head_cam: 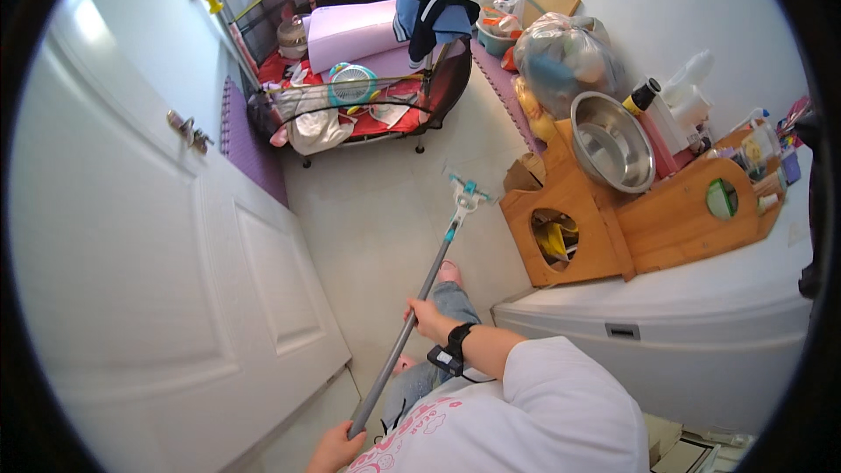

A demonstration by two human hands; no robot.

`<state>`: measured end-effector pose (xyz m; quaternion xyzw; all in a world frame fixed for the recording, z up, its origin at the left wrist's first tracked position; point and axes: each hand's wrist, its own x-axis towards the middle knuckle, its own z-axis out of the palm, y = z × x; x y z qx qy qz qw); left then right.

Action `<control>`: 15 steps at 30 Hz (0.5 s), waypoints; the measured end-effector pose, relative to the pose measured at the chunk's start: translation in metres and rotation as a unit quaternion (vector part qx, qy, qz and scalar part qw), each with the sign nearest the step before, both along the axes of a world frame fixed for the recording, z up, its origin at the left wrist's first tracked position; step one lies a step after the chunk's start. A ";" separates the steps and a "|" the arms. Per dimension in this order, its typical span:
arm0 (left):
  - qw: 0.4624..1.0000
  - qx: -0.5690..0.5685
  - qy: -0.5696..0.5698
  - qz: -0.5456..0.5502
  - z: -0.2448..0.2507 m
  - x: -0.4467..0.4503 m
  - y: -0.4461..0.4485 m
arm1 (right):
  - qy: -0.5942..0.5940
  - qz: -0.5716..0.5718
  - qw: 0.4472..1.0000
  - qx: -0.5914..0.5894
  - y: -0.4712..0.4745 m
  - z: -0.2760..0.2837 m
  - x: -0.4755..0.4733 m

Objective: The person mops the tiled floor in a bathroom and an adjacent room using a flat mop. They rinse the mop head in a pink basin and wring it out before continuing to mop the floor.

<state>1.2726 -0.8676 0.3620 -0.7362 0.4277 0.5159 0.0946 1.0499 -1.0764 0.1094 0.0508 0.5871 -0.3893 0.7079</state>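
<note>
A grey mop pole (389, 368) runs diagonally up from the lower middle. Its white and teal mop head (468, 197) is over the pale tiled floor (368, 236), left of the wooden cabinet; whether it touches the floor I cannot tell. My right hand (427, 316), with a black strap and small device at the wrist, grips the pole about midway. Lower down, my left hand (338, 445) is closed around the pole's near end. Below the pole are my legs in jeans and my pink slippers (449, 274).
A white panelled door (263, 263) stands at the left. Ahead, a metal-framed playpen (368, 139) holds a small fan and cloths. At the right, a wooden cabinet (558, 210) bears a steel basin (611, 144), beside a large plastic bag (565, 59) and a white appliance (571, 322).
</note>
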 end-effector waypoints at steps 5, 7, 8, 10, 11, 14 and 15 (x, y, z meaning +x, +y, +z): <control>0.994 -0.032 0.086 0.059 -0.031 -0.049 -0.130 | 0.025 0.021 0.999 0.042 -0.089 -0.032 -0.024; 0.973 0.019 0.153 0.173 -0.047 -0.086 -0.200 | 0.020 0.005 1.000 0.010 -0.155 -0.043 -0.054; 0.986 -0.024 0.115 0.120 -0.055 -0.104 -0.236 | 0.017 -0.014 1.000 0.001 -0.187 -0.049 -0.070; 0.978 0.016 0.178 0.109 -0.088 -0.140 -0.322 | 0.019 -0.003 0.999 -0.040 -0.260 -0.062 -0.107; 0.971 0.037 0.210 0.104 -0.107 -0.159 -0.363 | 0.027 -0.005 0.998 -0.062 -0.296 -0.070 -0.126; 0.965 0.027 0.234 0.113 -0.169 -0.223 -0.468 | 0.007 -0.003 0.996 -0.091 -0.396 -0.092 -0.182; 0.959 0.033 0.256 0.119 -0.190 -0.244 -0.500 | 0.005 -0.009 0.993 -0.119 -0.427 -0.099 -0.198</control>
